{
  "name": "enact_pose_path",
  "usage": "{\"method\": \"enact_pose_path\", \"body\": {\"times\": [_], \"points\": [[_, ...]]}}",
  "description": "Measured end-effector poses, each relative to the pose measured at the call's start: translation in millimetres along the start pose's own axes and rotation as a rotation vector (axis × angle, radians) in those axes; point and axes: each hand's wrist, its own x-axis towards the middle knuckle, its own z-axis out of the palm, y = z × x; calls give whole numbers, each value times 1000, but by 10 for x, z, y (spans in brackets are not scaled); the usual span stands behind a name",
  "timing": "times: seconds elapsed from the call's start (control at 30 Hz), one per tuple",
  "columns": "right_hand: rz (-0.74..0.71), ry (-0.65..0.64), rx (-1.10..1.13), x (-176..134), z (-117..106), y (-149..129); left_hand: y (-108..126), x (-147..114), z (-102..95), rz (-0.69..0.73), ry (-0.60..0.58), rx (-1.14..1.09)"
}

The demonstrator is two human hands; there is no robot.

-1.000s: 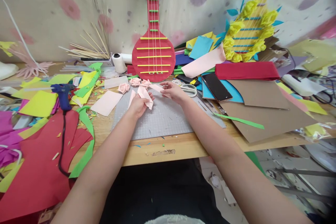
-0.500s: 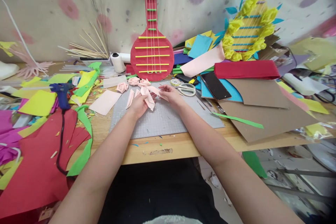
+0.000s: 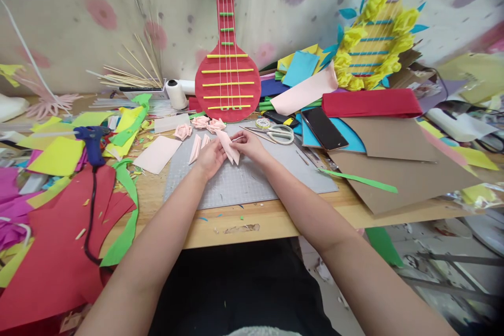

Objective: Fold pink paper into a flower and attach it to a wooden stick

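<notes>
Between my two hands is a folded strip of pale pink crepe paper [image 3: 228,148], tilted over the grey cutting mat [image 3: 252,189]. My left hand [image 3: 211,158] holds its left edge, palm partly turned up. My right hand [image 3: 249,147] pinches the right edge between thumb and fingers. Two more folded pink pieces [image 3: 195,148] lie just left of my left hand. Beyond them sit several pink paper roses [image 3: 183,131] in a row. White-handled scissors [image 3: 281,135] rest to the right of my right hand, near a small round tape roll [image 3: 263,123].
A red paper lute [image 3: 228,77] stands upright at the back, with a yellow flowered one [image 3: 370,47] to its right. On the left are a blue glue gun [image 3: 92,144] and red paper [image 3: 63,231]. A phone [image 3: 325,128] and brown cardboard [image 3: 394,178] lie at the right.
The loosely spread pink paper has come together into one narrow folded strip between my hands. My right hand has shifted slightly left, and my left hand has turned its palm up more.
</notes>
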Motion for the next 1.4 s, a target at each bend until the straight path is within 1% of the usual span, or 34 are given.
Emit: {"method": "enact_pose_path", "body": {"times": [0.07,0.17,0.23,0.37,0.47,0.6,0.9,1.03,1.1,1.2,1.33,1.4], "points": [[16,4,44,-20,49,-16,-19,9,-2,19,-7,13],[21,23,78,-52,111,-39,-43,23,-6,20,62,29],[37,9,99,-72,126,-56,-50,26,-4,23,81,46],[74,-22,161,-94,95,-72,-56,17,11,23,60,65],[87,-16,190,-90,58,-60,-64,7,17,15,39,77],[99,11,191,-79,45,-51,-72,0,15,7,5,101],[109,-8,196,-73,52,-46,-72,-5,17,-2,-5,116],[80,-37,191,-66,41,-46,-68,0,13,23,32,132],[43,-13,169,-50,21,-52,-49,-3,12,38,73,147],[-6,32,93,-16,-18,-53,-11,-19,12,36,99,212],[-16,-18,33,18,-49,-34,6,-42,15,40,10,383],[-34,-38,52,23,-55,-25,-3,-47,17,69,0,467]]}}
